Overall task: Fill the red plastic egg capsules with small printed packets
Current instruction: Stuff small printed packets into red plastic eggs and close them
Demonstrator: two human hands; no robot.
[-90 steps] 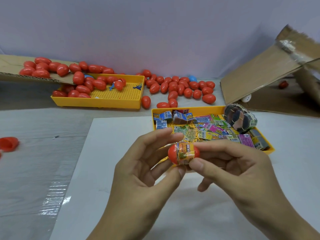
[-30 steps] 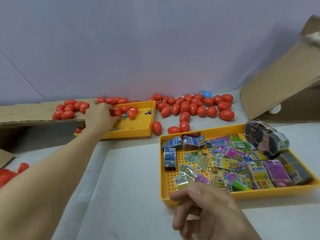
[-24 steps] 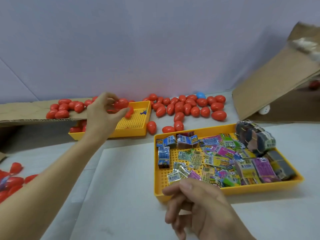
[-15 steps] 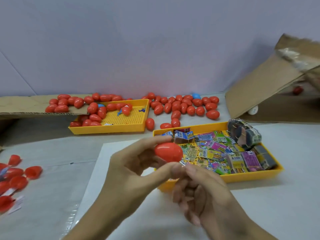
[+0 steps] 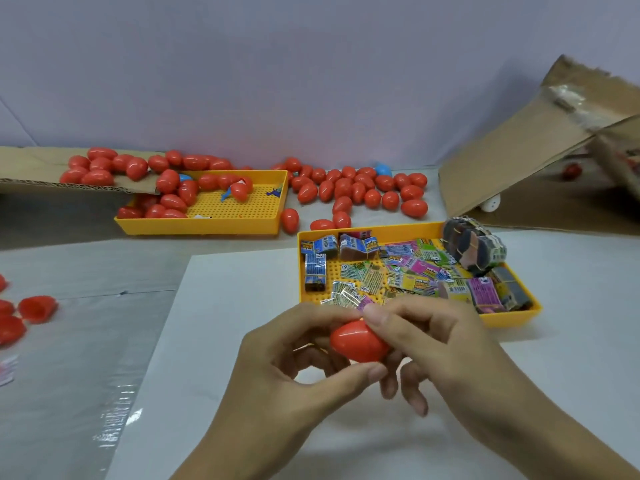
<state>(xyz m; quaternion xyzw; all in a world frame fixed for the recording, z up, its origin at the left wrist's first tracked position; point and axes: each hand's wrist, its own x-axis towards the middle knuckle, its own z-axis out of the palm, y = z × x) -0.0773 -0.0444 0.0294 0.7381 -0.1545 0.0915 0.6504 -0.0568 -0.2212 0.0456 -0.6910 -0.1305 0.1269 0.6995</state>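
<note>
Two hands are in view, the left hand [image 5: 277, 372] and the right hand [image 5: 446, 355], with one closed red egg capsule [image 5: 358, 341] between them. Two yellow trays sit on the bench: the far tray [image 5: 207, 226] and the near tray [image 5: 512, 318]. Several dozen closed red capsules [image 5: 360, 192] lie loose behind the trays, too many and too overlapped to count exactly. Two blue capsules [image 5: 382, 169] show among them. Four open red capsule halves [image 5: 37, 308] show at the left edge. The printed packets [image 5: 408, 275] are too heaped to count; one banded bundle [image 5: 472, 249] rests on them. Two cardboard pieces [image 5: 502, 168] lie at the sides.
</note>
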